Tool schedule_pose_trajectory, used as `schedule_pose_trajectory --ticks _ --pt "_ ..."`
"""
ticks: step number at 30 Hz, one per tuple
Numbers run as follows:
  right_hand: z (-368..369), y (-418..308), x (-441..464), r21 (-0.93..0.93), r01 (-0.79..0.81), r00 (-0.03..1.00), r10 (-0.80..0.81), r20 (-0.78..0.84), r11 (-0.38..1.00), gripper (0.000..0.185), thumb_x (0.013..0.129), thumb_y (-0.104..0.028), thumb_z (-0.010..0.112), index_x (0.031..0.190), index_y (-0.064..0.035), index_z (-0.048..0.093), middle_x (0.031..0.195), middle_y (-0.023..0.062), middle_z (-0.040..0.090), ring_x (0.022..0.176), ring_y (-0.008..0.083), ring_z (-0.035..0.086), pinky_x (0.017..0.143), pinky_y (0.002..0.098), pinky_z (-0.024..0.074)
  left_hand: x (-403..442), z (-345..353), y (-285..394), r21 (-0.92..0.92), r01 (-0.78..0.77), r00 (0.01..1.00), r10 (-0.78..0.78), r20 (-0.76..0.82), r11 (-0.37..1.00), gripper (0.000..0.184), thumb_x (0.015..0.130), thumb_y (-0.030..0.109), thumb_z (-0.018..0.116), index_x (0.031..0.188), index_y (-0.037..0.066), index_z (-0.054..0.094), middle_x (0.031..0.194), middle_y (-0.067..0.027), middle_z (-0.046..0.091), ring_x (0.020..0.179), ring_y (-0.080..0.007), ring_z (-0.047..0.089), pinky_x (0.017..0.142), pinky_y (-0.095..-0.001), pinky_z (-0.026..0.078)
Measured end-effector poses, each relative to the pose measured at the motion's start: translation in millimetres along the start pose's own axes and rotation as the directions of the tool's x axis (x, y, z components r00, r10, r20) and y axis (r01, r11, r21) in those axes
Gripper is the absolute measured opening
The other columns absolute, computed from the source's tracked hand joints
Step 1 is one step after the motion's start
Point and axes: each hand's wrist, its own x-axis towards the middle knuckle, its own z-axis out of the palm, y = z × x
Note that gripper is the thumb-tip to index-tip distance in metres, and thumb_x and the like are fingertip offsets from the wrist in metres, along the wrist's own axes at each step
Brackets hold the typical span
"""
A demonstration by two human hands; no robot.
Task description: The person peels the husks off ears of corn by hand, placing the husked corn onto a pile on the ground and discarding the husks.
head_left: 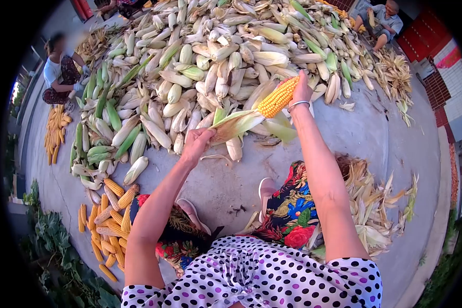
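Observation:
In front of me an ear of corn point(280, 97) shows bare yellow kernels, with its husk still joined at the lower left end. My right hand point(302, 91) is closed around the ear's upper right end. My left hand point(196, 145) grips the end of the pale green and brown husk point(237, 127), which stretches between the two hands. Another loose husk flap point(281, 127) hangs below the ear. Just beyond my hands lies a big heap of unhusked corn point(190, 77).
Husked yellow ears point(110, 226) lie at my left on the concrete floor point(231, 185). Stripped husks point(369, 205) are piled at my right. One person point(61, 72) crouches at the left of the heap and another person point(385, 23) sits at the far right. Green plants point(56, 246) border the left edge.

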Motion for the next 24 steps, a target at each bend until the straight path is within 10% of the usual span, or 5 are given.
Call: schedule_pose_trajectory --ticks 4,7,14,24 --pt "13 17 -14 -0.143 0.061 0.997 -0.053 0.059 0.988 0.038 0.085 -0.036 0.057 0.075 0.0005 0.052 0.06 0.0127 0.058 0.046 0.0223 0.057 0.046 0.0342 0.0495 24 5 7 -0.049 -0.187 0.927 0.16 -0.34 0.981 0.03 0.085 0.029 0.059 0.069 0.005 0.06 0.063 0.0002 0.053 0.05 -0.0094 0.043 0.047 -0.0256 0.035" --pt "21 27 -30 -0.296 0.137 0.984 -0.096 0.149 0.945 0.039 0.084 -0.036 0.06 0.068 -0.0015 0.053 0.058 0.0111 0.058 0.046 0.0193 0.057 0.045 0.0312 0.0472 28 13 14 0.544 -0.422 0.769 0.604 -0.208 0.725 0.032 0.084 0.034 0.061 0.074 0.003 0.06 0.069 -0.0062 0.057 0.056 -0.0183 0.054 0.052 -0.0335 0.043" --pt "48 62 -67 -0.449 0.182 0.928 -0.002 0.373 0.875 0.041 0.086 -0.038 0.059 0.067 -0.0015 0.059 0.06 0.0088 0.061 0.052 0.0152 0.058 0.051 0.0273 0.0464 14 51 25 0.672 -0.479 0.82 0.562 0.11 0.566 0.032 0.083 0.028 0.065 0.072 0.0 0.055 0.069 -0.0104 0.054 0.055 -0.0206 0.053 0.052 -0.033 0.042" --pt "50 37 -84 -0.499 0.736 0.667 -0.365 0.65 0.457 0.033 0.082 -0.032 0.065 0.073 -0.0017 0.056 0.058 0.0068 0.056 0.051 0.0128 0.052 0.052 0.0286 0.0434 47 20 1 -0.126 -0.2 0.921 0.142 -0.364 0.972 0.046 0.093 0.039 0.05 0.06 0.007 0.051 0.054 0.005 0.039 0.051 -0.0049 0.03 0.046 -0.0247 0.023"
